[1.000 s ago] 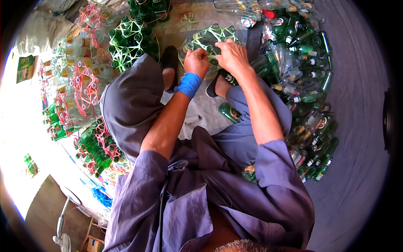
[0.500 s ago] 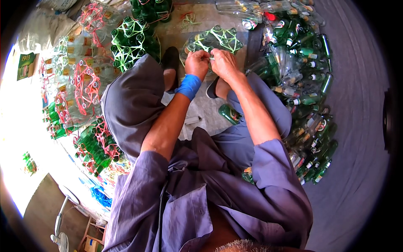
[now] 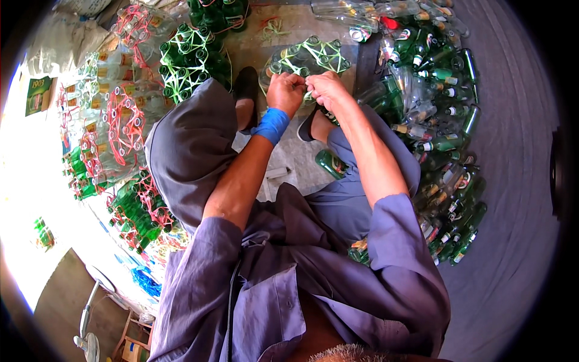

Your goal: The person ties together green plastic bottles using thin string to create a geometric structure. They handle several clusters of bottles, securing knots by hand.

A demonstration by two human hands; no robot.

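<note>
Bottles (image 3: 309, 59), bundled by pale green string (image 3: 335, 59) across their necks, stand straight ahead. Within the last second the right hand (image 3: 327, 90) has drawn back from the bundle's top to meet the left hand (image 3: 284, 93), so the work now seems centred at the near edge. Both are pinched closed, apparently on string, though that strand is hard to see. Loose bottles (image 3: 442, 143) lie rightward.

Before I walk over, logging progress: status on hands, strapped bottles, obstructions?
Left hand and right hand close together, fingers bent. Green-strapped bottle bundle right beyond; contact unclear. Green bottle lying nearer, clear of hands.
</note>
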